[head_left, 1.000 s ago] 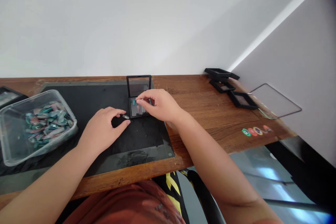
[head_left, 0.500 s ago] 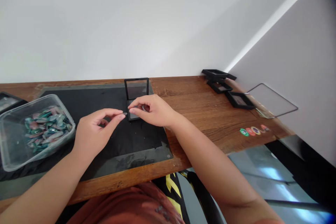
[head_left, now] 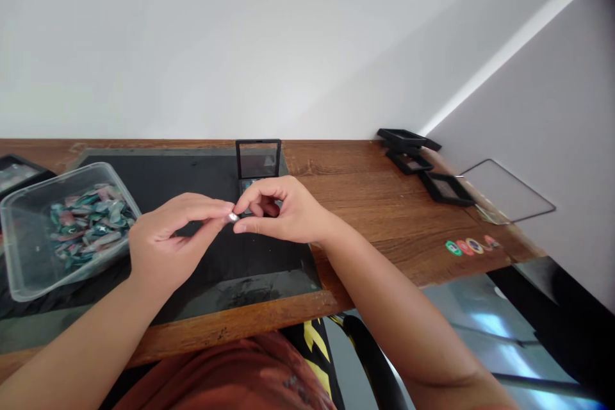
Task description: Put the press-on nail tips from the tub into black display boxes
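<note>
A small shiny silvery piece (head_left: 233,218) is pinched between the thumb and forefinger of my left hand (head_left: 175,237). My right hand (head_left: 283,210) meets it from the other side, its thumb and forefinger closing around the piece's right end. What exactly the piece is, I cannot make out. Behind my right hand stands a small black hinged display case (head_left: 258,158), its clear-windowed lid raised; my fingers partly hide its lower half. To the left, a clear plastic tub (head_left: 29,269) holds many small green, pink and clear-wrapped pieces (head_left: 93,221).
Beneath my hands lies a black mat (head_left: 206,275) on the wooden table (head_left: 346,173). Black frames (head_left: 446,189) are piled at the back right, near a thin wire frame (head_left: 533,214). Several round coloured chips (head_left: 465,247) lie at the right. Another black frame (head_left: 24,173) is behind the tub.
My hands have come together around the shiny piece, which now catches the light. My right fingers have left the display case's lower half and moved to the piece. The view has shifted slightly.
</note>
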The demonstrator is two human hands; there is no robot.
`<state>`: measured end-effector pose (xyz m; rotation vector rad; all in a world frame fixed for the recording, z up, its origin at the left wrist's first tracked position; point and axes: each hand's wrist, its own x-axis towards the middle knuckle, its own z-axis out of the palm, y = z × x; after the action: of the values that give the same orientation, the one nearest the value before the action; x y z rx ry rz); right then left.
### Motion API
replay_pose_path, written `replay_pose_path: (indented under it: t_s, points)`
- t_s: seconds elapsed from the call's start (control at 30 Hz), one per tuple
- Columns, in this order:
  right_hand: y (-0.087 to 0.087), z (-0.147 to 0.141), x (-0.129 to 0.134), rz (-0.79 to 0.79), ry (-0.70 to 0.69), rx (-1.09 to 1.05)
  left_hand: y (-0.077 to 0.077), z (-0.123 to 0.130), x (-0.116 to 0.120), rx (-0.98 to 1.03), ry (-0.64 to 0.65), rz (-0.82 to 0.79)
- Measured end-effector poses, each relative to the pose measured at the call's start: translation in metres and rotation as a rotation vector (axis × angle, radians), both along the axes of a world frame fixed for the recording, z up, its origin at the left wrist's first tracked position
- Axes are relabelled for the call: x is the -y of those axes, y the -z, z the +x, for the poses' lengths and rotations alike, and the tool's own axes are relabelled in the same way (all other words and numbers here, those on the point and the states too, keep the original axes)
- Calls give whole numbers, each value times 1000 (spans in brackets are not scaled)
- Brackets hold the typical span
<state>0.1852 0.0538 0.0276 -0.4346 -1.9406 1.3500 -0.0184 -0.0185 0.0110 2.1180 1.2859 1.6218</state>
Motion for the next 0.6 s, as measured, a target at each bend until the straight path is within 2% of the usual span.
replay_pose_path:
  t_s: [0.2,0.6]
  points:
    - [0,0,1,28,5,-41,2,-2,-6,27,83,78]
    - [0,-1,3,45,18,-51,6,-3,-5,27,76,42]
